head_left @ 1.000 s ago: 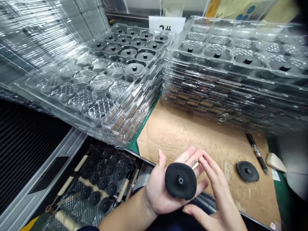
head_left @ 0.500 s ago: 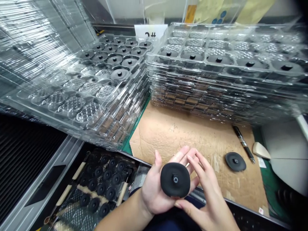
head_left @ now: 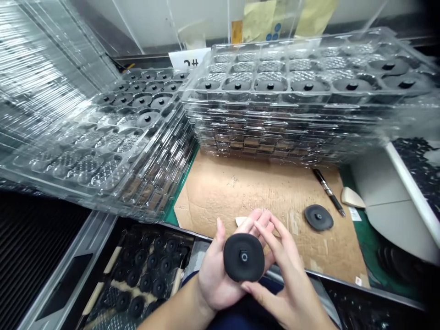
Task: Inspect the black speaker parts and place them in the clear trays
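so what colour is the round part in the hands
Matte black all over, clearest in the head view: the round part lies in the left hand, the right hand touching its edge.
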A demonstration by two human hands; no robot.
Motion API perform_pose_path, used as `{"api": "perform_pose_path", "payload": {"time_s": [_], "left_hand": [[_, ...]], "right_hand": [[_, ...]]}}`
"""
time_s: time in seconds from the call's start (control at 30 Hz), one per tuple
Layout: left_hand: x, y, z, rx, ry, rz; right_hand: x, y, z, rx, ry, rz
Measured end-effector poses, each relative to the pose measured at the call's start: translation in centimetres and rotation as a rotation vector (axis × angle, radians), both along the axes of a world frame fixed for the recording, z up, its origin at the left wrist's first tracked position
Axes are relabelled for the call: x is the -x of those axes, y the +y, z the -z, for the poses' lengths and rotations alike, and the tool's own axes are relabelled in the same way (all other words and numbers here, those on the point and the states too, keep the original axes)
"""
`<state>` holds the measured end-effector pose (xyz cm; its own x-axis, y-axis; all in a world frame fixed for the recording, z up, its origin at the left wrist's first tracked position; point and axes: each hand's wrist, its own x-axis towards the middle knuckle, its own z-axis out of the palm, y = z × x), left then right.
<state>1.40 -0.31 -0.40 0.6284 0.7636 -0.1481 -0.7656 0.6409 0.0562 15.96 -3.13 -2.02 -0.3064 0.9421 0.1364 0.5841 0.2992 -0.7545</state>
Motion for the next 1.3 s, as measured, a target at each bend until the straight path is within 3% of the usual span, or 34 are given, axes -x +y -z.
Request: {"api": "perform_pose_path", "payload": {"time_s": [0.73,1.3], "left_hand": [[-1.8,0.5,-0.2,0.041,0.044,0.020],[-1.5,0.3,0.3,0.086,0.090,0.017]], "right_hand": [[-0.7,-0.1,-0.1,0.094,0.023,0.067],[-0.5,-0.2,0.2,0.112,0.090,0.061]]}}
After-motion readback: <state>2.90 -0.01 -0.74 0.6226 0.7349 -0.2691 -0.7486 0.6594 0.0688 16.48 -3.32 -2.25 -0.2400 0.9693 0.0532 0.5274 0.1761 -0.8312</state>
